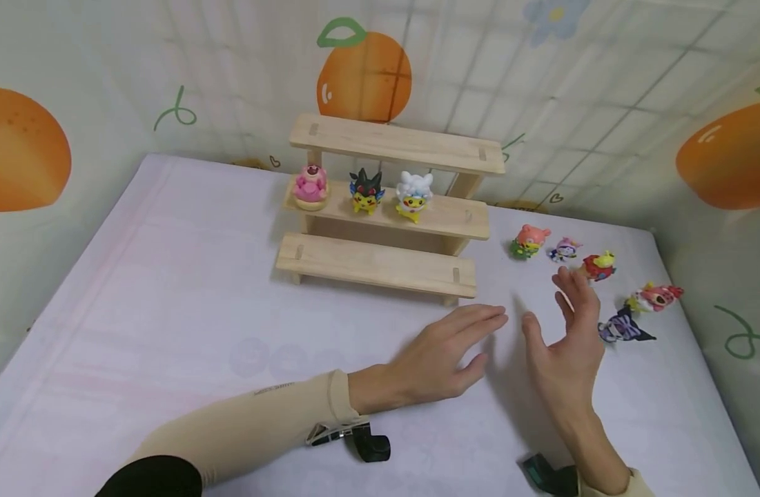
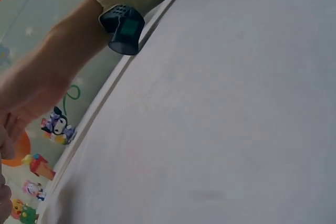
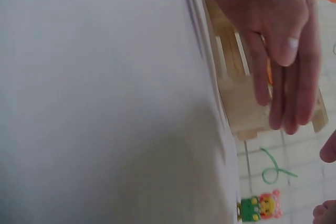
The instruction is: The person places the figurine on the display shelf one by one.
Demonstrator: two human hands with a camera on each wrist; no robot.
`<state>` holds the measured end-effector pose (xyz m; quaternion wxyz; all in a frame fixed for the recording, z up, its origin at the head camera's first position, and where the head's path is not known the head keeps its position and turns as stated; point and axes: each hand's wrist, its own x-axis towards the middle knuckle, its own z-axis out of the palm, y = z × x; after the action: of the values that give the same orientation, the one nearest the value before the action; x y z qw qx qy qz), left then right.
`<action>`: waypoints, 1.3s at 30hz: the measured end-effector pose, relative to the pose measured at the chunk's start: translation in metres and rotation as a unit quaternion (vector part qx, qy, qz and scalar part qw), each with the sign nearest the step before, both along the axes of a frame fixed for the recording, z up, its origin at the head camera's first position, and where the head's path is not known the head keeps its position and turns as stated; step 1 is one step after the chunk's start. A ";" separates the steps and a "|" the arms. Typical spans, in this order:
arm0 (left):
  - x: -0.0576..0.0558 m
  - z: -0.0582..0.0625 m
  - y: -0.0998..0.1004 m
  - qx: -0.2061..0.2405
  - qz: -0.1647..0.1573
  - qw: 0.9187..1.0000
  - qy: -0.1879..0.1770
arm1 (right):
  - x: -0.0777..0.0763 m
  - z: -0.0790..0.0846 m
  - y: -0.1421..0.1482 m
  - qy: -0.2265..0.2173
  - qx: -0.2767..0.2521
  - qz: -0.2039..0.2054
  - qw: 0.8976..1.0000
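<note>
In the head view my left hand is held over the table in front of the shelf, its fingers extended to the right. My right hand is raised opposite it, thumb and fingers spread, with nothing in it. Close beyond its fingertips lies a red figurine with a yellow top. Right beside that hand is a dark purple figurine. The wooden three-tier shelf bears a pink bear figurine, a black-eared figurine and a white-capped yellow figurine, all on its middle tier.
Right of the shelf stand a pink-and-green figurine and a small purple-and-white figurine. A red fish-like figurine lies near the table's right edge. Behind the table hangs a curtain printed with oranges.
</note>
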<state>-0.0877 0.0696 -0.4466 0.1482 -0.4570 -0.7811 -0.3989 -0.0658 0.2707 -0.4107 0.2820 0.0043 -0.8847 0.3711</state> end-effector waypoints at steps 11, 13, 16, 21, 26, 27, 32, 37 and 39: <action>0.003 -0.005 0.029 -0.066 -0.039 0.995 -0.066 | 0.021 0.004 0.034 0.017 0.040 -0.082 0.996; 0.003 -0.005 0.032 -0.076 -0.038 0.994 -0.064 | 0.025 0.004 0.041 0.017 0.044 -0.096 0.994; 0.001 -0.005 0.038 -0.089 -0.034 0.994 -0.063 | 0.029 0.004 0.052 0.029 0.036 -0.114 0.992; -0.004 -0.005 0.047 -0.111 -0.044 0.989 -0.082 | 0.033 0.006 0.065 0.025 0.032 -0.147 0.988; -0.007 -0.003 0.057 -0.119 -0.052 0.987 -0.092 | 0.029 0.006 0.072 -0.007 0.023 -0.172 0.985; -0.008 -0.002 0.059 -0.122 -0.052 0.987 -0.094 | 0.028 0.006 0.073 -0.010 0.020 -0.176 0.984; -0.008 0.001 0.070 -0.142 -0.052 0.982 -0.111 | 0.023 0.003 0.084 -0.025 0.009 -0.201 0.979; -0.009 0.006 0.087 -0.171 -0.060 0.976 -0.122 | 0.023 -0.002 0.096 -0.090 -0.035 -0.235 0.967; -0.009 0.007 0.097 -0.186 -0.065 0.973 -0.118 | 0.025 -0.004 0.100 -0.124 -0.066 -0.244 0.959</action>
<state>-0.0962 0.1664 -0.4395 -0.0589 -0.4757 -0.8224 -0.3065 -0.0412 0.3711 -0.4146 0.2518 -0.2767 -0.8602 0.3465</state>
